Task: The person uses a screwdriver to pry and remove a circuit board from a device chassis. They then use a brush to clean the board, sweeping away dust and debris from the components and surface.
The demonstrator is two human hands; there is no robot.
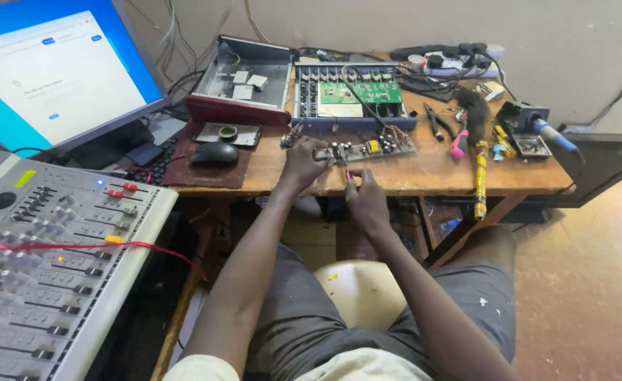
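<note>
Cluttered across the worn wooden workbench (424,173) lie electronics parts; near its front edge the left hand (300,164) pinches the end of a long green circuit board (364,149). The right hand (364,201) is closed around a slim pink-tipped tool (347,171) just below it. Steadying the board flat while probing would likely serve best, well clear of the black mouse (214,154).

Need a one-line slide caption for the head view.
Left hand steadies a circuit board while right hand applies a slim tool.
</note>
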